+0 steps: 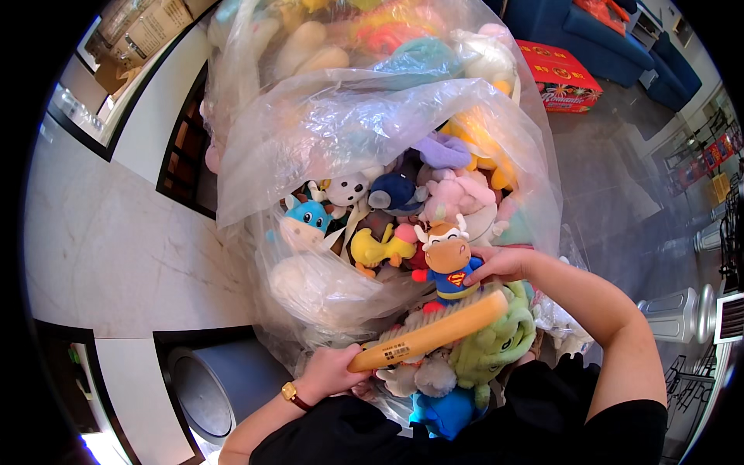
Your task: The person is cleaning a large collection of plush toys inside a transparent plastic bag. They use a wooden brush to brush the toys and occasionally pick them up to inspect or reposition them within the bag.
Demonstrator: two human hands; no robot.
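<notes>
My left hand grips the end of a wooden-backed brush, its bristles pointing up and away from me. In my right hand is a plush bull with white horns and a blue superhero outfit, held just above the bristles. Beyond them a large clear plastic bag gapes open, packed with plush toys: a yellow duck, a blue calf-like toy, a white dog and a pink one. Near my body lie a green plush, a grey one and a blue one.
A grey cylindrical bin lies or stands at the lower left, beside a marble-look surface. A red printed carton is on the grey floor before a blue sofa. Cardboard boxes sit at the upper left; silvery pedestals stand right.
</notes>
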